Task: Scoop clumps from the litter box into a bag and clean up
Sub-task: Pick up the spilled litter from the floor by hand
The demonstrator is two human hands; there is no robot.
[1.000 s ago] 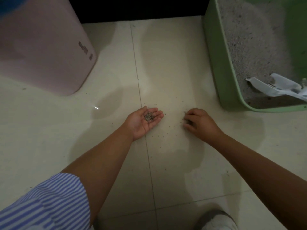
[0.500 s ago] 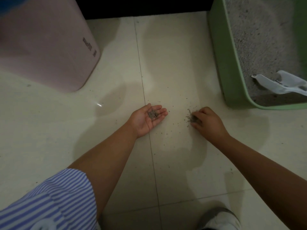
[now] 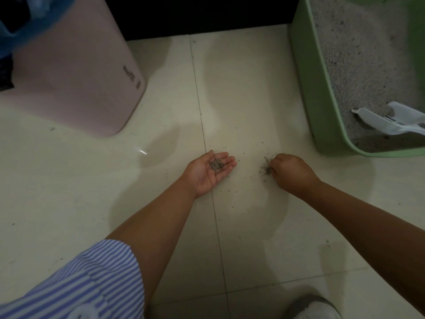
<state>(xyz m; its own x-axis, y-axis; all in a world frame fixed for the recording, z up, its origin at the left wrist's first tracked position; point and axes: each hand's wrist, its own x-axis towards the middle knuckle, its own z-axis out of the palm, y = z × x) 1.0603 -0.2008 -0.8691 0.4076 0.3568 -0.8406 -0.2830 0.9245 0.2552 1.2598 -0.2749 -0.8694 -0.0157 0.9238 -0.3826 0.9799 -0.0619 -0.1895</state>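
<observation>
My left hand (image 3: 208,172) lies palm up just above the tiled floor, and a small heap of grey litter grains (image 3: 216,164) rests in the palm. My right hand (image 3: 291,173) is knuckles up on the floor, fingers curled against a little pile of spilled litter (image 3: 265,168). Loose grains are scattered on the tiles between and below both hands. The green litter box (image 3: 322,107) stands at the right, filled with grey litter. A white scoop (image 3: 388,122) lies inside it near the front corner.
A pink bin (image 3: 76,81) lined with a blue bag (image 3: 13,26) stands at the upper left. A dark wall base runs along the top. My shoe (image 3: 312,307) shows at the bottom right, and my striped sleeve (image 3: 76,286) at the bottom left.
My right hand has swept scattered grains into a small pile at its fingertips. The left hand has stayed palm up with its grains.
</observation>
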